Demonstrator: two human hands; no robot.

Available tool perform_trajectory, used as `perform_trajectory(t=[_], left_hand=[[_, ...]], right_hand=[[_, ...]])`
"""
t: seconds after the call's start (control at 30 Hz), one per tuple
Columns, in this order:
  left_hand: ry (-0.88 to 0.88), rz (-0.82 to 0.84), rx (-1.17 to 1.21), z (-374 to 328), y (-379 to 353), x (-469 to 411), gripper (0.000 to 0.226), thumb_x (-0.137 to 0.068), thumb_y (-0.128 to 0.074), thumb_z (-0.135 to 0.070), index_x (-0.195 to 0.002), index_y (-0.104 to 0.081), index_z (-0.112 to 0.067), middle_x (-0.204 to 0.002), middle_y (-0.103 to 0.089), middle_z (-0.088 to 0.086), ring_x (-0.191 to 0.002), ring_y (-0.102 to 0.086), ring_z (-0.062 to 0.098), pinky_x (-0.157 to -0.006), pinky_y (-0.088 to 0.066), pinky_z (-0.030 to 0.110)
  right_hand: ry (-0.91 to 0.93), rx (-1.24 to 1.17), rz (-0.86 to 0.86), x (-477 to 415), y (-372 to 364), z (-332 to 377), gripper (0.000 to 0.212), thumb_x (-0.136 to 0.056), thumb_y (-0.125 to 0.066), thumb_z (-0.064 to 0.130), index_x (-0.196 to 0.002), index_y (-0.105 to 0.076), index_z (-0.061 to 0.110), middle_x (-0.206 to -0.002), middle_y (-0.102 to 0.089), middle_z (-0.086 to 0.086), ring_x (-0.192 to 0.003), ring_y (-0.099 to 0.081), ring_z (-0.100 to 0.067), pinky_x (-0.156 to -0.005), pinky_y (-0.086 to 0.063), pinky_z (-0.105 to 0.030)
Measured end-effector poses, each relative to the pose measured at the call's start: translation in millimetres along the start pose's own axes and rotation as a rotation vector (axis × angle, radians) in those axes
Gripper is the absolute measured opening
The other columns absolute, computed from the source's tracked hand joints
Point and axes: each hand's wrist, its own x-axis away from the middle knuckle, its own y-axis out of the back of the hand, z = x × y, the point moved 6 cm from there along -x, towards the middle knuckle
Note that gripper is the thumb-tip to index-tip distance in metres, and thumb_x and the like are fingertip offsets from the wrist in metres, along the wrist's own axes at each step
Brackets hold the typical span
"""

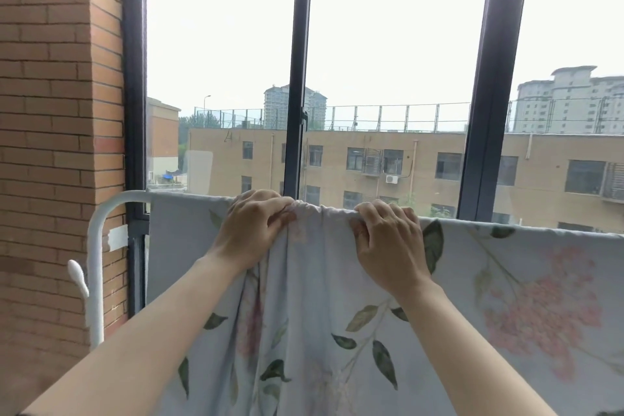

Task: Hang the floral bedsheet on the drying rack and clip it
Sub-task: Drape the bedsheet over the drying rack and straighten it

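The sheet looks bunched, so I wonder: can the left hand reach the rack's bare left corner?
Probably yes: the left hand grips the sheet atop the rack, whose bare corner lies close to its left with nothing between.

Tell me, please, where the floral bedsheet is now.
In the head view the floral bedsheet drapes over the drying rack below the window, gripped by left hand and right hand.

One view only: head cam, wide-angle. Faces forward, roughly level with the top bar of the rack (pixel 96 246), at arm's length or closer. Sheet (pixel 337 297) fills the lower half, forearms enter from the bottom corners, left hand (pixel 250 230) and right hand (pixel 388 246) sit mid-frame. Window (pixel 388 44) takes the upper half, its uprights leaning; brick wall (pixel 50 111) runs down the left edge.
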Motion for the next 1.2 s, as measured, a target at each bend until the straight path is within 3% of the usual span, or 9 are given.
perform_trajectory(t=[0.23, 0.37, 0.5, 0.6, 0.8, 0.97, 1.07, 1.2], left_hand=[[0.035, -0.112, 0.091, 2.8, 7.9, -0.8, 0.019, -0.089, -0.062, -0.006, -0.098, -0.076, -0.015, -0.094, -0.073, -0.002, -0.092, -0.063, 0.015, -0.087, -0.045, 0.027], [0.054, -0.164, 0.037, 12.7, 22.5, 6.5, 0.015, -0.090, -0.061, -0.008, -0.096, -0.075, -0.010, -0.091, -0.073, 0.003, -0.088, -0.063, 0.017, -0.083, -0.045, 0.024], [0.108, -0.148, -0.029, 30.4, 39.1, 12.2, 0.026, -0.090, -0.053, -0.018, -0.098, -0.074, -0.005, -0.094, -0.073, 0.009, -0.090, -0.066, 0.027, -0.083, -0.052, 0.034], [0.141, -0.137, -0.040, 30.9, 36.0, 10.0, 0.020, -0.091, -0.056, -0.013, -0.098, -0.073, -0.005, -0.094, -0.073, 0.011, -0.091, -0.066, 0.030, -0.084, -0.052, 0.036], [0.105, -0.032, -0.073, 1.2, 22.1, 0.2, 0.033, -0.089, -0.050, -0.030, -0.108, -0.071, -0.014, -0.106, -0.072, 0.003, -0.102, -0.063, 0.022, -0.093, -0.047, 0.038], [0.031, 0.007, 0.064, 4.5, 22.6, -7.9, 0.014, -0.088, -0.065, -0.008, -0.094, -0.077, -0.013, -0.092, -0.073, -0.003, -0.087, -0.064, 0.009, -0.083, -0.045, 0.013], [0.032, -0.013, 0.061, 20.1, 29.9, -4.6, 0.012, -0.089, -0.065, -0.014, -0.093, -0.077, -0.014, -0.088, -0.071, -0.007, -0.085, -0.064, 0.010, -0.080, -0.049, 0.023], [-0.001, -0.017, 0.035, 35.7, 38.2, 5.6, 0.032, -0.092, -0.052, -0.037, -0.097, -0.075, -0.016, -0.092, -0.071, -0.006, -0.087, -0.063, 0.014, -0.083, -0.050, 0.033]], right_hand=[[0.020, -0.011, -0.037, -0.5, -0.3, 0.3, 0.020, -0.089, -0.049, 0.030, -0.088, -0.064, 0.017, -0.084, -0.066, 0.001, -0.076, -0.059, -0.022, -0.080, -0.042, -0.033], [0.029, 0.006, -0.049, -0.2, 0.9, -1.6, 0.022, -0.089, -0.049, 0.034, -0.088, -0.064, 0.017, -0.082, -0.066, 0.001, -0.073, -0.060, -0.022, -0.078, -0.043, -0.033], [0.024, -0.017, -0.031, -1.7, 1.8, -6.1, 0.026, -0.088, -0.049, 0.040, -0.091, -0.062, 0.018, -0.084, -0.067, 0.001, -0.074, -0.062, -0.021, -0.077, -0.045, -0.033], [0.034, 0.004, -0.020, -2.6, 0.8, -4.8, 0.026, -0.088, -0.048, 0.039, -0.089, -0.062, 0.017, -0.083, -0.067, 0.000, -0.074, -0.061, -0.022, -0.078, -0.044, -0.034], [0.016, 0.029, -0.005, -2.1, 3.2, -11.1, 0.028, -0.086, -0.047, 0.039, -0.085, -0.063, 0.015, -0.081, -0.067, -0.001, -0.074, -0.062, -0.025, -0.079, -0.045, -0.037], [0.044, 0.047, -0.004, -2.0, 2.3, -8.3, 0.031, -0.088, -0.046, 0.045, -0.086, -0.063, 0.018, -0.082, -0.067, 0.002, -0.075, -0.062, -0.023, -0.078, -0.044, -0.035], [0.057, 0.056, -0.014, -1.7, 2.7, -5.6, 0.036, -0.090, -0.041, 0.050, -0.085, -0.062, 0.021, -0.081, -0.066, 0.004, -0.074, -0.061, -0.020, -0.076, -0.044, -0.034], [0.040, 0.039, -0.034, -3.1, 3.0, -2.2, 0.043, -0.093, -0.036, 0.053, -0.083, -0.063, 0.022, -0.082, -0.068, 0.005, -0.074, -0.062, -0.018, -0.075, -0.045, -0.032]])
